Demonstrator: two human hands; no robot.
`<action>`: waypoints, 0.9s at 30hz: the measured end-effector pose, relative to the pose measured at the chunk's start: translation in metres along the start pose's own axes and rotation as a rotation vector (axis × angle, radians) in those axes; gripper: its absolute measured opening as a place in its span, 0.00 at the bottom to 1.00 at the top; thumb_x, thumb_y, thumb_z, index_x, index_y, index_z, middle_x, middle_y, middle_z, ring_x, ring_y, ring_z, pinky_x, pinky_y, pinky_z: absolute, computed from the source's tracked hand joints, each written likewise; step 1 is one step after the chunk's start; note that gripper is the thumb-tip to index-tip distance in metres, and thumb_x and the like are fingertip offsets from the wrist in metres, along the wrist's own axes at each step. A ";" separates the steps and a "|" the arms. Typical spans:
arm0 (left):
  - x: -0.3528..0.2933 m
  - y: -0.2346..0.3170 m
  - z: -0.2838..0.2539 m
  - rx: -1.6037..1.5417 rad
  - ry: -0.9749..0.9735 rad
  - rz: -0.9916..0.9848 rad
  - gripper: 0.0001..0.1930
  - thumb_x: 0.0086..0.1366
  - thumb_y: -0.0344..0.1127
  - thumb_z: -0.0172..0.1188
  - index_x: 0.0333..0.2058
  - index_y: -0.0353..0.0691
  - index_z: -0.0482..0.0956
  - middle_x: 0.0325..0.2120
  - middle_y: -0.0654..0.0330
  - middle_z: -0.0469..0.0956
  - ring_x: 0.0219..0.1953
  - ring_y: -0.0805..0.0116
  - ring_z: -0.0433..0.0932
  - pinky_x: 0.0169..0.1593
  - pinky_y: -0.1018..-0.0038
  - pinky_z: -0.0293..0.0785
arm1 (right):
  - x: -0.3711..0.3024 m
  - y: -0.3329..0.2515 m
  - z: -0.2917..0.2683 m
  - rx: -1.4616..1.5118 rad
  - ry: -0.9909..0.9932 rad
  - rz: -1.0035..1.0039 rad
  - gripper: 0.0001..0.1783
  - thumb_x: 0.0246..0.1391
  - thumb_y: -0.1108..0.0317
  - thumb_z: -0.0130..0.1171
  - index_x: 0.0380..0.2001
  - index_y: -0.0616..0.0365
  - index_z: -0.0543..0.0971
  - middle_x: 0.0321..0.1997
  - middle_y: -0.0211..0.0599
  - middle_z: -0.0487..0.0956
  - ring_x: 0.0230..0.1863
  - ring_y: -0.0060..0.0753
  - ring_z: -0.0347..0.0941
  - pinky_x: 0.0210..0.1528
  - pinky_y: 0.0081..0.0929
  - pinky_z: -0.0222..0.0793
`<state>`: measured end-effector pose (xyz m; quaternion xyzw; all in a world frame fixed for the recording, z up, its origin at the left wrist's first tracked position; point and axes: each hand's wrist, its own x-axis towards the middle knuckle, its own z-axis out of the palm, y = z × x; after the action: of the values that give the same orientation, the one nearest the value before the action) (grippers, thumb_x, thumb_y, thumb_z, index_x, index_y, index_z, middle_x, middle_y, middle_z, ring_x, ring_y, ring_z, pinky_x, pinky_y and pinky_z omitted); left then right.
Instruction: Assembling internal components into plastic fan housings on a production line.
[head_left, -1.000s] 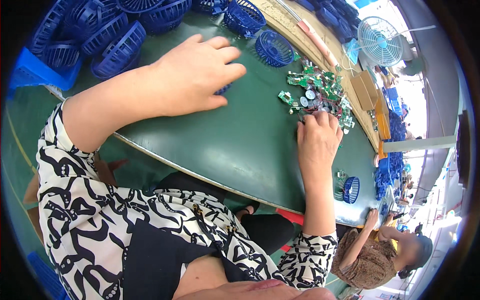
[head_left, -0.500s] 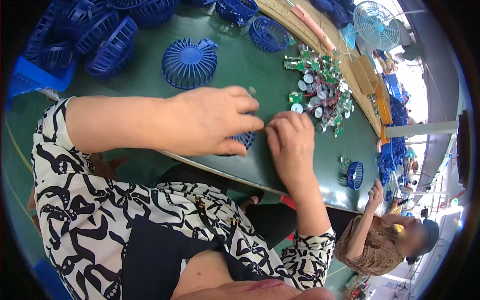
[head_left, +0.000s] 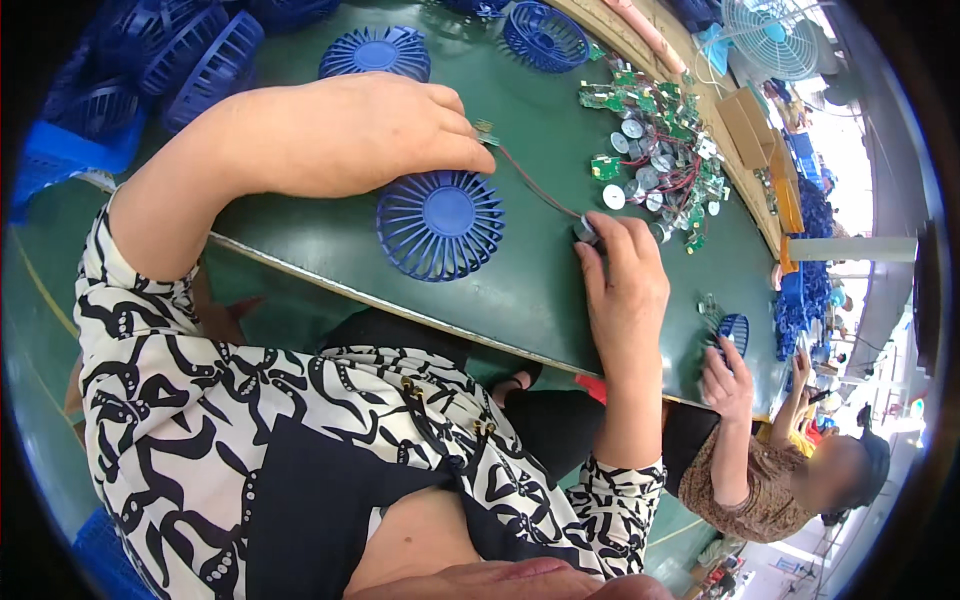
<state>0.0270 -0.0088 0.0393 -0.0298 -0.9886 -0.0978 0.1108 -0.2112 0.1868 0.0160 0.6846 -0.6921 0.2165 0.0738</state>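
Note:
A small silver motor is pinched between the thumb and fingers of my right hand. Its red-brown wire runs up and left to a small green circuit board. That board sits at the fingertips of my left hand, whose fingers are closed on it. Just below the left hand, a round blue fan cage rests on the green table, its solid disc facing up. A second blue fan cage lies beyond my left wrist, partly covered by it.
Green boards with motors and wires lie in a pile at the right. Blue cages heap up at the far left by a blue crate; another cage is at the back. A co-worker's hand holds a blue fan part.
My hands have moved apart, stretching the wire between them. The left went up and left, uncovering the near fan cage; the right moved slightly right. The co-worker's hand has lowered to a blue part.

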 end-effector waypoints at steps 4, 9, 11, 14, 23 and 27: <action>0.006 0.000 0.003 -0.055 -0.025 0.039 0.23 0.53 0.25 0.61 0.51 0.35 0.74 0.44 0.54 0.77 0.47 0.53 0.75 0.49 0.63 0.74 | -0.011 0.005 -0.010 0.246 -0.043 0.251 0.10 0.53 0.73 0.63 0.40 0.61 0.79 0.27 0.36 0.75 0.26 0.32 0.72 0.32 0.28 0.68; 0.006 0.015 0.013 -0.160 0.041 0.029 0.27 0.51 0.27 0.64 0.52 0.36 0.73 0.37 0.54 0.77 0.40 0.53 0.76 0.43 0.62 0.74 | -0.033 0.009 -0.017 0.536 -0.041 0.606 0.10 0.58 0.72 0.58 0.42 0.65 0.79 0.23 0.30 0.74 0.27 0.17 0.65 0.32 0.19 0.64; 0.005 0.018 0.013 -0.194 0.109 -0.011 0.26 0.51 0.27 0.64 0.52 0.37 0.74 0.35 0.55 0.77 0.38 0.54 0.77 0.42 0.63 0.75 | -0.041 0.010 -0.011 0.326 0.052 0.529 0.12 0.59 0.73 0.58 0.46 0.64 0.78 0.22 0.30 0.73 0.26 0.18 0.64 0.31 0.20 0.63; 0.011 0.021 0.013 -0.415 0.150 -0.190 0.18 0.59 0.28 0.60 0.49 0.36 0.75 0.26 0.55 0.79 0.28 0.59 0.80 0.35 0.69 0.75 | -0.045 0.003 -0.013 0.211 0.055 0.433 0.16 0.57 0.72 0.60 0.50 0.60 0.77 0.28 0.34 0.73 0.27 0.24 0.67 0.32 0.25 0.66; 0.018 0.033 0.022 -0.873 0.015 -0.436 0.11 0.65 0.28 0.53 0.45 0.33 0.76 0.20 0.61 0.76 0.26 0.74 0.77 0.34 0.75 0.74 | -0.015 -0.007 -0.023 0.153 -0.003 0.409 0.12 0.51 0.73 0.65 0.39 0.63 0.79 0.27 0.36 0.73 0.25 0.26 0.69 0.30 0.24 0.67; 0.018 0.036 0.024 -0.928 0.047 -0.498 0.10 0.65 0.27 0.52 0.44 0.33 0.77 0.20 0.62 0.76 0.25 0.76 0.76 0.34 0.76 0.73 | -0.003 -0.036 -0.034 0.217 0.066 0.267 0.14 0.48 0.73 0.68 0.38 0.64 0.78 0.28 0.37 0.74 0.26 0.28 0.70 0.30 0.24 0.68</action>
<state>0.0071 0.0322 0.0273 0.1623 -0.8157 -0.5492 0.0814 -0.1820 0.2045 0.0524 0.5831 -0.7465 0.3204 -0.0072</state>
